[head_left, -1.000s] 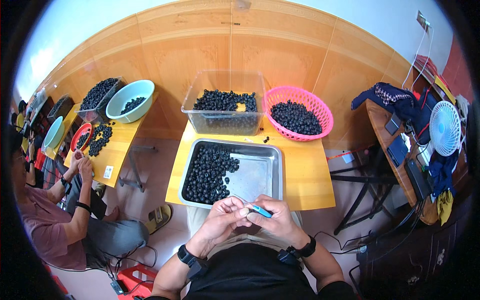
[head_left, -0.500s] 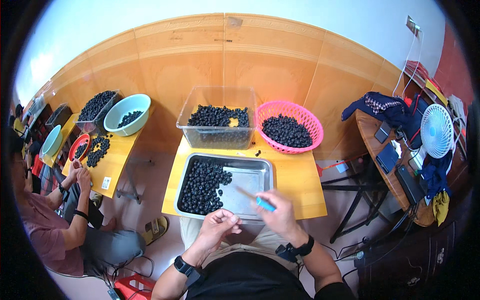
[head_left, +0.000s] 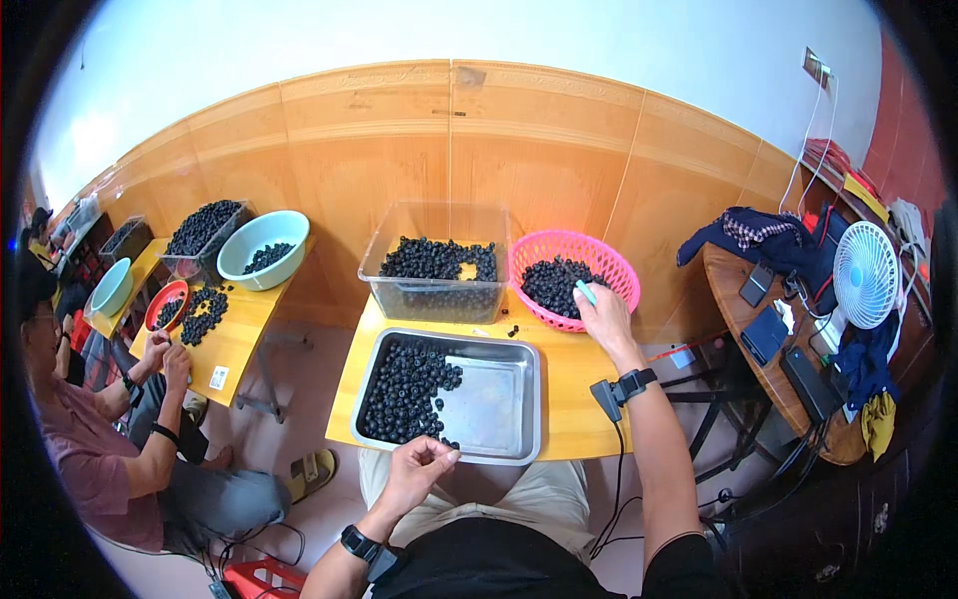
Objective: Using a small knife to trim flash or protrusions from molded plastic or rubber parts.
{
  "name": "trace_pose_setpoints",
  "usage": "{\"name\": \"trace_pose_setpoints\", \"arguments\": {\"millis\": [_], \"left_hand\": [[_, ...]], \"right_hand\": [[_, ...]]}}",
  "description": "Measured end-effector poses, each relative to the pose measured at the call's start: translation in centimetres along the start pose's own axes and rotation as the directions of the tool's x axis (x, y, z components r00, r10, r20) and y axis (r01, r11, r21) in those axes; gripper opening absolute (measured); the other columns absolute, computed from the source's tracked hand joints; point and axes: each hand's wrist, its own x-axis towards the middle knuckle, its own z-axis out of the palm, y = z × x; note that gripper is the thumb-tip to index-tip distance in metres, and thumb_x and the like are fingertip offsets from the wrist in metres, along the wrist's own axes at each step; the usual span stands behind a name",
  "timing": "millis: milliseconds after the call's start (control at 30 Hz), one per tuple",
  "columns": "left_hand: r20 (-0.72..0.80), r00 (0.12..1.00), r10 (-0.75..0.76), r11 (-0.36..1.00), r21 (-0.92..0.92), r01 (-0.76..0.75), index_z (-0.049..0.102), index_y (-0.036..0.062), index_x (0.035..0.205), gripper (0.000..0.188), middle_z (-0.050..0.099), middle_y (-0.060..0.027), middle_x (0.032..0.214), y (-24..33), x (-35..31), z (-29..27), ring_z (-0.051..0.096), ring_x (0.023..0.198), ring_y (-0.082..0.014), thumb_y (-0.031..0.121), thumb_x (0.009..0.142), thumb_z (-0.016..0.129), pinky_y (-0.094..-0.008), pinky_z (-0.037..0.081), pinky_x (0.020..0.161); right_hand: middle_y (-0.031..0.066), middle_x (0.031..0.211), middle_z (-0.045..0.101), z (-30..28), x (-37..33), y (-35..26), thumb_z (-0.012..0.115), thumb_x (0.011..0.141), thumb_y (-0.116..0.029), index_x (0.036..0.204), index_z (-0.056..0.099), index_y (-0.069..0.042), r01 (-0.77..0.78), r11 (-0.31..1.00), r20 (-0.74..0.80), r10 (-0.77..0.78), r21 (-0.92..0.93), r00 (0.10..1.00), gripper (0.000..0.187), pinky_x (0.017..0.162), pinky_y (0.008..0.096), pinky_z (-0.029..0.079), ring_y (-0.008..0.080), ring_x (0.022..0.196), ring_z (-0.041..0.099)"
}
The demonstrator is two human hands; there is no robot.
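The right fingers (head_left: 599, 306) hid part of a slim tool with a light-blue handle (head_left: 586, 292), its far end lost against dark round berries (head_left: 547, 290) in a pink lattice plastic basket (head_left: 627, 272). Anything between the left fingers (head_left: 442, 461) was too small to tell. The lower edge cut off a red plastic stool (head_left: 257, 577).

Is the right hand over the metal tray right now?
No, the right hand is at the pink basket, holding a blue-handled tool, off to the right of the metal tray.

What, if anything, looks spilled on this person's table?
A few loose dark pieces lie on the yellow table near the pink basket; they look dropped, since most others there are contained.
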Motion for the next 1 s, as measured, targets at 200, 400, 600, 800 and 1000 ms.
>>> {"name": "trace_pose_setpoints", "arguments": {"millis": [200, 400, 600, 800, 1000], "left_hand": [[-0.057, 0.998, -0.016, 0.999, -0.030, 0.014, 0.065, 0.0011, 0.089, 0.009, 0.071, -0.0050, 0.086, -0.3, -0.2, -0.2, 0.065, 0.076, -0.0095, 0.005, 0.095, 0.070, -0.0243, 0.054, 0.072], [-0.070, 0.998, 0.002, 0.997, -0.077, -0.008, 0.064, 0.0005, 0.091, 0.007, 0.070, -0.0061, 0.086, -1.0, -0.2, -0.8, 0.065, 0.077, -0.0104, 0.002, 0.094, 0.070, -0.0255, 0.055, 0.073], [-0.060, 0.997, -0.043, 0.994, -0.101, 0.037, 0.065, 0.0005, 0.091, 0.007, 0.070, -0.0045, 0.086, -0.5, -0.3, -0.8, 0.064, 0.077, -0.0087, 0.003, 0.094, 0.071, -0.0242, 0.054, 0.072], [-0.055, 0.998, -0.044, 0.990, -0.135, 0.036, 0.065, -0.0001, 0.091, 0.008, 0.071, -0.0069, 0.086, -0.8, -0.1, -1.0, 0.066, 0.074, -0.0106, 0.004, 0.093, 0.072, -0.0250, 0.055, 0.071], [-0.035, 0.997, -0.067, 0.984, -0.170, 0.060, 0.065, -0.0012, 0.090, 0.008, 0.071, -0.0088, 0.086, -1.0, 0.1, -1.3, 0.067, 0.074, -0.0115, 0.004, 0.094, 0.071, -0.0258, 0.056, 0.070]], "right_hand": [[0.0238, 0.085, 0.068, 0.9, -0.2, -0.2, 0.061, 0.092, -0.026, 0.091, 0.066, -0.007, 0.065, 0.991, 0.217, -0.038, -0.119, 0.975, 0.020, 0.073, 0.0576, 0.050, 0.0467, 0.084, 0.065], [0.0218, 0.089, 0.070, 1.3, 0.5, 0.1, 0.065, 0.089, -0.026, 0.090, 0.072, -0.008, 0.182, 0.958, 0.232, -0.130, -0.220, 0.964, 0.020, 0.078, 0.0541, 0.051, 0.0427, 0.091, 0.067], [0.0187, 0.078, 0.068, 2.6, 3.1, 3.4, 0.068, 0.090, -0.035, 0.084, 0.070, -0.005, -0.092, 0.992, 0.432, 0.121, -0.088, 0.894, 0.030, 0.069, 0.0462, 0.050, 0.0363, 0.077, 0.068], [0.0177, 0.068, 0.063, 4.9, 5.6, 5.1, 0.069, 0.089, -0.035, 0.077, 0.068, -0.003, -0.105, 0.992, 0.478, 0.128, -0.075, 0.869, 0.034, 0.065, 0.0445, 0.047, 0.0324, 0.067, 0.063], [0.0210, 0.092, 0.068, 7.5, 7.2, 6.6, 0.063, 0.094, -0.033, 0.093, 0.070, -0.008, -0.043, 0.998, 0.498, 0.063, -0.052, 0.865, 0.026, 0.081, 0.0480, 0.049, 0.0359, 0.095, 0.067]]}}
